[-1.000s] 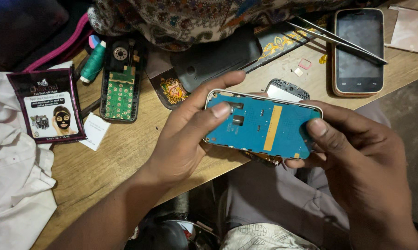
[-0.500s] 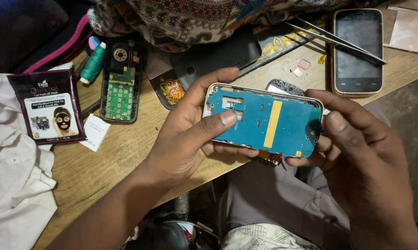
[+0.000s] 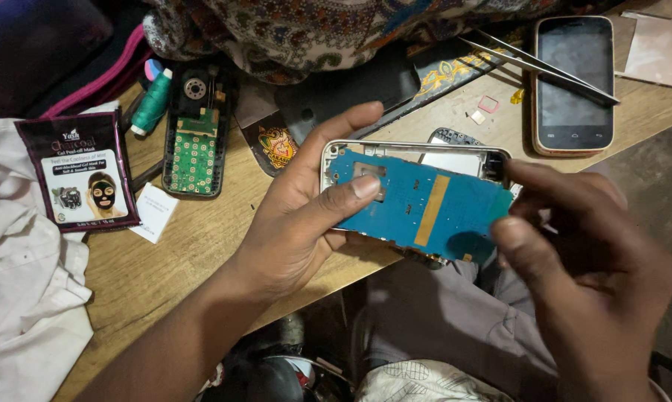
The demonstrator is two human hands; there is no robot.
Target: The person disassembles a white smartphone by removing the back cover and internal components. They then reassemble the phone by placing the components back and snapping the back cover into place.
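Head view: opened phone with blue circuit board [image 3: 418, 205], held between both hands above the wooden table's [image 3: 194, 246] near edge. Left hand [image 3: 298, 223] grips its left end, thumb pressed on the board, fingers curled behind. Right hand [image 3: 581, 260] pinches the right end; its blurred thumb hides that corner. Underside of the phone not visible.

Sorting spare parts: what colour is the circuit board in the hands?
Blue, with a gold strip across it; the circuit board shows best in the head view.
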